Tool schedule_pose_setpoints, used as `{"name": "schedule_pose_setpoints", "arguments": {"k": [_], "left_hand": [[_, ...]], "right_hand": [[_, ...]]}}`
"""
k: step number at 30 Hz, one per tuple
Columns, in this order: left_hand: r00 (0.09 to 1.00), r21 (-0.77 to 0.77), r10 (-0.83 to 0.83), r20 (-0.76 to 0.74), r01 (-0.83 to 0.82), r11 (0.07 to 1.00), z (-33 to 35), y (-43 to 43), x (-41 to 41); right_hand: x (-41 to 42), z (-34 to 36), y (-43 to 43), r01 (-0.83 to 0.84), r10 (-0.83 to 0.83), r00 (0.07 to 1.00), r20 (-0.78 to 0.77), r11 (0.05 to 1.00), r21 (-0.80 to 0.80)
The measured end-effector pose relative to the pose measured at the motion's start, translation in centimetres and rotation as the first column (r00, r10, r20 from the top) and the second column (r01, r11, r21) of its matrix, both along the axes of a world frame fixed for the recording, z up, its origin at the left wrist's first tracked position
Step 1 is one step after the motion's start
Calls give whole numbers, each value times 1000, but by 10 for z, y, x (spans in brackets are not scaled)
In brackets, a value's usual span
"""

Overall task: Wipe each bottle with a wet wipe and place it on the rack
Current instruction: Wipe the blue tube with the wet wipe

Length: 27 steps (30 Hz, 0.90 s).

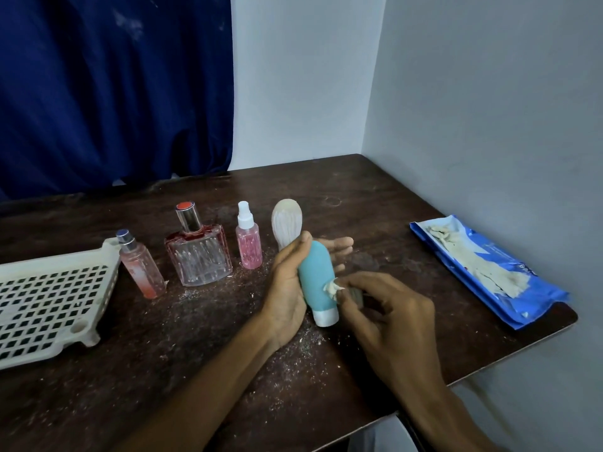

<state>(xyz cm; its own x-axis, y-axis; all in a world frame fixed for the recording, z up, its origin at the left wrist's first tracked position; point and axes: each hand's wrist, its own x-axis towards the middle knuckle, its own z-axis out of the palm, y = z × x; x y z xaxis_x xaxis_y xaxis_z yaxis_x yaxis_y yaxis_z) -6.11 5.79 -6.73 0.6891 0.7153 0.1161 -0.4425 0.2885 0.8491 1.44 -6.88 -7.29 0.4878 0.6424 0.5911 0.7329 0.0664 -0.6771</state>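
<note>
Pinching a wadded wet wipe (332, 288) in right hand (391, 308) fingers (355, 282), pressed to the teal bottle (318, 282); bottle gripped between left hand (287, 288) thumb and fingers (339, 243), cap toward 6 o'clock, just above the surface (359, 190). From 10 to 12 o'clock, standing unracked: slim pink bottle (142, 265), square perfume bottle (197, 252), pink spray bottle (249, 243), white ribbed bottle (287, 223). No bottle on the visible part of the rack (49, 288) at 9 o'clock; judged early, all five left to place.

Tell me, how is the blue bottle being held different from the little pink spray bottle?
The teal squeeze bottle is opaque; the pink spray bottle is see-through. The teal squeeze bottle is held tilted in the left hand; the pink spray bottle stands upright on the table. Both have white tops.
</note>
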Motion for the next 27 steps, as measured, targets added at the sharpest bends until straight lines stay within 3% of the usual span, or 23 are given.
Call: {"name": "schedule_pose_setpoints", "arguments": {"k": [5, 13, 20, 27], "left_hand": [[993, -48, 111, 25, -110, 993, -2, 0, 1], [997, 60, -13, 80, 8, 998, -6, 2, -2], [987, 211, 137, -79, -117, 970, -10, 4, 1], [979, 231, 155, -130, -122, 965, -8, -2, 0]], "right_hand": [[-21, -3, 0, -102, 99, 993, 69, 994, 30], [-26, 0, 11, -27, 25, 999, 23, 996, 85], [-20, 25, 33, 5, -23, 991, 129, 990, 141], [-15, 21, 31, -27, -9, 955, 296, 993, 116]]}}
